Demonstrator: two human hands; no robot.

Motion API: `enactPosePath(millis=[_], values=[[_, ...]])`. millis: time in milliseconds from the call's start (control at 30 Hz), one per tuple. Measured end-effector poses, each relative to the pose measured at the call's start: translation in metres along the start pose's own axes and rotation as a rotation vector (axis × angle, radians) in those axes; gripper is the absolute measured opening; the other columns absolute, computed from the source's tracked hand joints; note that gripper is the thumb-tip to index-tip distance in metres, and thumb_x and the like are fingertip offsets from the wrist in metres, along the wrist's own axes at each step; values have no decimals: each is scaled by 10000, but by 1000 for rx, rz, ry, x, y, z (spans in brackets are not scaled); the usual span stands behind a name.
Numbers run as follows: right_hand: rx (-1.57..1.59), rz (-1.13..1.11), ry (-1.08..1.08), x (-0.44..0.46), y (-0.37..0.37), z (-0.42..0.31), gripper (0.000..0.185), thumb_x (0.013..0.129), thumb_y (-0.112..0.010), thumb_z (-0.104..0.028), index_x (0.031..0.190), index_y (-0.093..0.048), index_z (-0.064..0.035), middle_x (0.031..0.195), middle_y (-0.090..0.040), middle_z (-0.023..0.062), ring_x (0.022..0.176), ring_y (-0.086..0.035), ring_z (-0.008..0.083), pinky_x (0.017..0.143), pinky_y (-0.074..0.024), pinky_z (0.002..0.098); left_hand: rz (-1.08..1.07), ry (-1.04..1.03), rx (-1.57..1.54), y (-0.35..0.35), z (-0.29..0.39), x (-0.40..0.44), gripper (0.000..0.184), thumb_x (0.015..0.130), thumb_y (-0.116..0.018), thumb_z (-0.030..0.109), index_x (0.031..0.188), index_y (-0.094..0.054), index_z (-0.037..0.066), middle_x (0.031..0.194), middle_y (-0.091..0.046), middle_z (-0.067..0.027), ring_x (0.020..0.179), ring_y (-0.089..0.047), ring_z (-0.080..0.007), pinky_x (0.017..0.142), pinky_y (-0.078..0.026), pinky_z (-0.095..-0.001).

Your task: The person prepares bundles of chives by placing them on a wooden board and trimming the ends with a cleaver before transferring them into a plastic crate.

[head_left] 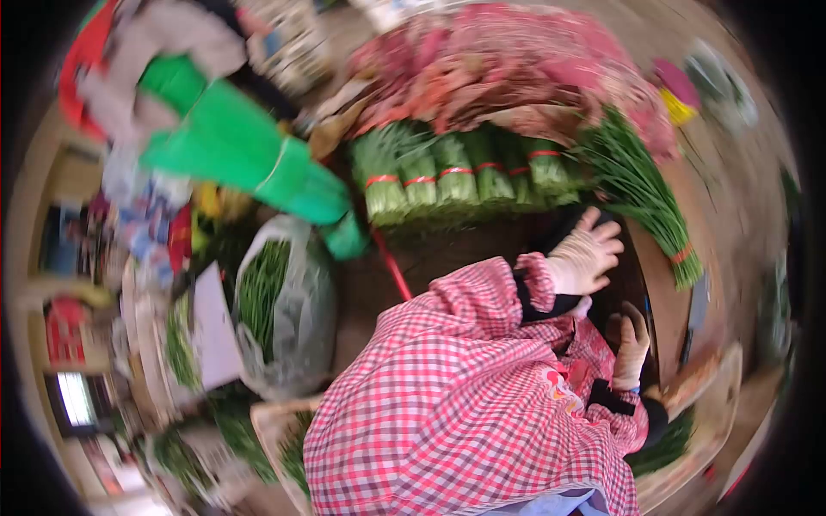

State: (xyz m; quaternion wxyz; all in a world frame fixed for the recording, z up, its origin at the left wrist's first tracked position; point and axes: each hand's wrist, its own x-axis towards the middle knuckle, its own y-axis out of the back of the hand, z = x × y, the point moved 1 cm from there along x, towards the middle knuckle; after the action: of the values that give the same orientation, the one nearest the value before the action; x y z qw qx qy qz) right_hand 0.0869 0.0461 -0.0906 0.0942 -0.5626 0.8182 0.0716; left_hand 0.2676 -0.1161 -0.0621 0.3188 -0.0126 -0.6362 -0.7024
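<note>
Green bunch (644, 196), near left hand (578, 261), apart from fingers (607, 232)

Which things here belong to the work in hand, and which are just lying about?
Likely part of the work:
banded green bundles, near the left hand
separate banded bunch
crate of greens

Probably just lying about:
tied green sheet
crumpled pink sheet
blurred purple-and-yellow thing

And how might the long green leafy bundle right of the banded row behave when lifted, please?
The bundle would probably droop toward its fanned, unbound end; near its orange band, which cinches it, it should feel firmer.
</note>
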Motion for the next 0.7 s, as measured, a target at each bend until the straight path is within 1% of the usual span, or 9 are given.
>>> enactPosePath(millis=[33, 67, 100, 167, 233, 367, 533, 600, 700], values=[[-15, -45, -20, 1, 1, 4, 346, 933, -584, -168, 1241, -566, -11, 970, -656, 48, 850, -624, 119, 745, -517, 253, 4, 11, 18, 2, 6, -6, 340, 716, -678, 400, 928, -674, 134, 1164, -556, -2, 1291, -362, -268, 1071, -178, -645], [-71, -104, -150, -35, 14, 0, 347, 938, -578, -173, 1244, -562, -10, 993, -648, 53, 847, -632, 127, 734, -528, 258, -54, 108, -73, -3, 45, -28, 346, 717, -676, 404, 935, -679, 136, 1159, -561, 0, 1287, -371, -264, 1070, -174, -653], [-108, -150, -159, -34, 18, -4, 347, 938, -578, -173, 1244, -562, -10, 993, -648, 53, 847, -632, 127, 734, -528, 258, -51, 131, -88, -5, 57, -28, 351, 719, -674, 408, 942, -683, 137, 1153, -566, 3, 1283, -380, -260, 1069, -169, -661], [-185, -268, -121, -15, 4, -8, 353, 942, -571, -179, 1247, -555, -3, 1000, -643, 54, 834, -632, 125, 724, -529, 259, -27, 130, -42, -4, 53, -23, 338, 730, -667, 402, 944, -695, 141, 1149, -575, 11, 1279, -397, -250, 1079, -165, -655], [-157, -311, -139, 5, -16, -2, 358, 943, -569, -189, 1244, -544, 4, 995, -637, 45, 823, -623, 116, 699, -530, 253, -67, 131, -16, 0, 46, -17, 328, 732, -656, 383, 949, -699, 142, 1153, -582, 13, 1290, -393, -248, 1096, -157, -648], [-85, -290, -145, 29, -43, 10, 358, 939, -576, -195, 1227, -533, 13, 1008, -626, 42, 816, -619, 121, 701, -535, 252, -75, 133, -45, -9, 30, -17, 284, 727, -632, 356, 908, -707, 151, 1097, -601, 30, 1302, -385, -239, 1114, -141, -642], [-45, -200, -171, 37, -38, 19, 328, 939, -571, -199, 1189, -543, 10, 1018, -611, 39, 817, -611, 122, 701, -539, 254, -81, 118, -76, -9, 19, -16, 291, 721, -641, 375, 891, -707, 148, 1086, -599, 28, 1294, -384, -235, 1114, -146, -634], [-50, -242, -184, 39, -36, 23, 303, 941, -571, -203, 1164, -550, 1, 1014, -608, 33, 831, -604, 115, 694, -538, 253, -65, 106, -102, -9, 16, -13, 302, 724, -648, 391, 885, -706, 141, 1080, -598, 21, 1285, -388, -237, 1114, -150, -627], [1, -214, -201, 38, -36, 35, 283, 944, -577, -220, 1148, -561, -26, 1007, -602, 16, 823, -587, 96, 672, -523, 244, -85, 92, -124, -11, 14, -9, 319, 724, -652, 403, 899, -707, 141, 1092, -596, 14, 1283, -390, -241, 1112, -147, -635]])
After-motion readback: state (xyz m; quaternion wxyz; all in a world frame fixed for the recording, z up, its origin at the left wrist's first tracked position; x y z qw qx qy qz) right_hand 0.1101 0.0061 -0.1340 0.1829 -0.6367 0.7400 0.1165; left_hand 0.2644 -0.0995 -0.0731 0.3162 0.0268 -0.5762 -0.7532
